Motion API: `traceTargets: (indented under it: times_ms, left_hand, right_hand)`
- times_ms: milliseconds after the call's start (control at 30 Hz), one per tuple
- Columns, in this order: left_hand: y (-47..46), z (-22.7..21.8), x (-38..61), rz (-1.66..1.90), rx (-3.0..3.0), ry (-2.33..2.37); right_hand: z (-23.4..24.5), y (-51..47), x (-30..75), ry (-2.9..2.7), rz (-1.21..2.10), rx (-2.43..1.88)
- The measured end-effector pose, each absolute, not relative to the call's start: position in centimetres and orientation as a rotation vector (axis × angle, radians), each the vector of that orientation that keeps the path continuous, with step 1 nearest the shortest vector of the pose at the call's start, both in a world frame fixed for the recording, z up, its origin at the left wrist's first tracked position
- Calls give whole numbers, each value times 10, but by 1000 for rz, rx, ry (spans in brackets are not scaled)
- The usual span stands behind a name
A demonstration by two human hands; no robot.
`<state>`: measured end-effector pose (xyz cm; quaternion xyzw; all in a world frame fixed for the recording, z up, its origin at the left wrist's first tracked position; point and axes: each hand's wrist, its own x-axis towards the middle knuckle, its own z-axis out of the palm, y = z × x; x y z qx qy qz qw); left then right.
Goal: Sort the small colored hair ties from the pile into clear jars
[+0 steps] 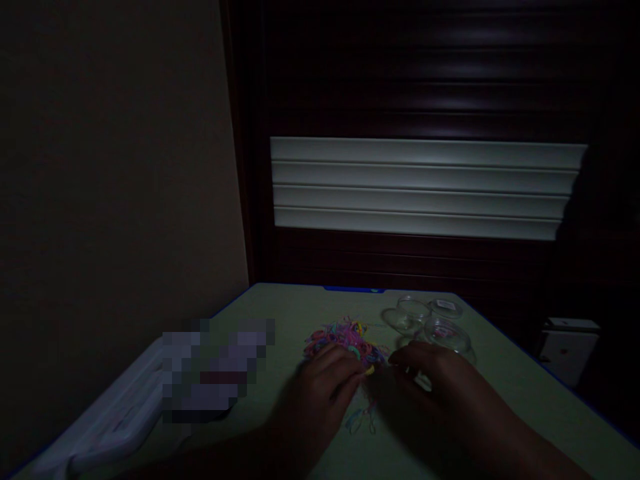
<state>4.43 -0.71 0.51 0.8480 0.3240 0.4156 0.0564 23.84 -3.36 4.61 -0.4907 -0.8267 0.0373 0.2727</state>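
Observation:
A loose pile of colourful hair ties (345,335), in pink, purple, yellow and teal, lies on the pale table. My left hand (327,383) rests at the near edge of this pile, fingers curled and thumb drawn in. A yellow hair tie (370,369) shows right at its fingertips. To the right of the pile is my right hand (435,373), its thumb and fingers brought together in a pinch; what is between them is too dark and small to make out. Closer to me, a few pale hair ties (361,420) lie apart from the pile.
Clear round plastic tubs (413,317) stand at the back right, beside a clear lid (446,307) with a label. A white tray-like object (115,407) and a blurred-out item (220,370) lie on the left. The table (285,310) has a blue edge; a wall is at left.

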Motion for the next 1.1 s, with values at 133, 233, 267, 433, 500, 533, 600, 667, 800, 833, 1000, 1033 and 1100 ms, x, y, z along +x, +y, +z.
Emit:
traceTargets:
  times_ms: [133,233,267,433,500,533,600,667,800,833,1000,1033,1100]
  left_hand:
    - [-10,7,46,1300,2613,859]
    - [-8,6,46,1361,2606,763]
    - [-7,5,46,1386,2602,729]
    - [-4,0,44,1423,2606,641]
    - [-5,0,45,1424,2608,636]
    - [-6,0,45,1420,2609,637]
    - [-7,1,46,1405,2611,646]
    - [-7,2,46,1394,2615,652]
    - [-7,2,46,1396,2597,672]
    - [-6,2,45,1391,2589,687]
    - [-5,4,45,1377,2569,777]
    - [-5,5,45,1380,2573,781]
    - [-5,6,46,1387,2582,779]
  right_hand:
    - [47,-34,235,-2206,237,-1157]
    - [47,-35,232,-2230,331,-1033]
    - [47,-35,231,-2240,339,-1019]
    - [48,-36,232,-2255,376,-1006]
    - [48,-37,232,-2234,394,-1017]
    - [49,-38,233,-2226,401,-1022]
    - [49,-39,233,-2219,395,-1015]
    - [49,-39,233,-2226,363,-1001]
    - [47,-36,236,-2293,202,-1032]
    - [47,-34,238,-2304,111,-1068]
    - [53,-27,255,-2265,-519,-1364]
    - [55,-26,258,-2232,-622,-1427]
    - [59,-27,264,-2180,-778,-1543]
